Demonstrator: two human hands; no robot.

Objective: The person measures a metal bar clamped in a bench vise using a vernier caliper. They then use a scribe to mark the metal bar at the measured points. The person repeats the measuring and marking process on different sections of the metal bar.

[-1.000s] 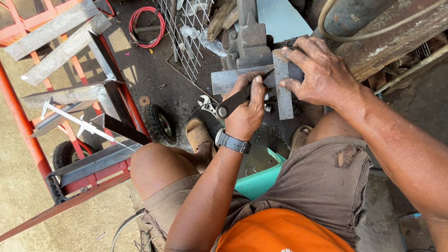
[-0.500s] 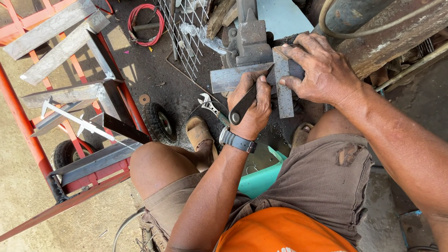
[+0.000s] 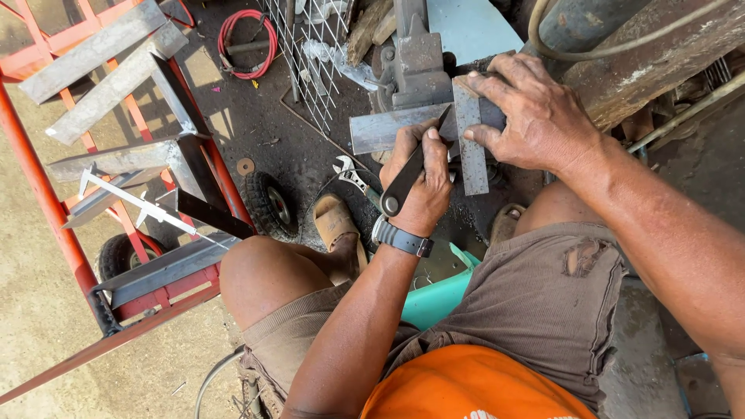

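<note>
My left hand (image 3: 423, 182) grips a dark flat tool with a hole at its lower end (image 3: 407, 178); its tip touches the grey metal bar (image 3: 372, 130) clamped in the vise (image 3: 415, 58). My right hand (image 3: 535, 116) presses a short upright steel piece (image 3: 470, 147) against that horizontal bar, forming a square corner. A dark watch sits on my left wrist.
A red cart (image 3: 46, 202) loaded with steel angle pieces (image 3: 101, 54) stands at left. Wire mesh (image 3: 310, 46), a red hose coil (image 3: 244, 39), an adjustable wrench (image 3: 351, 174) and a small wheel (image 3: 268, 203) lie on the dark floor. A turquoise stool (image 3: 438, 295) is under me.
My left hand has risen with the dark tool, bringing its tip up onto the bar beside the upright piece. My right hand has kept its hold.
</note>
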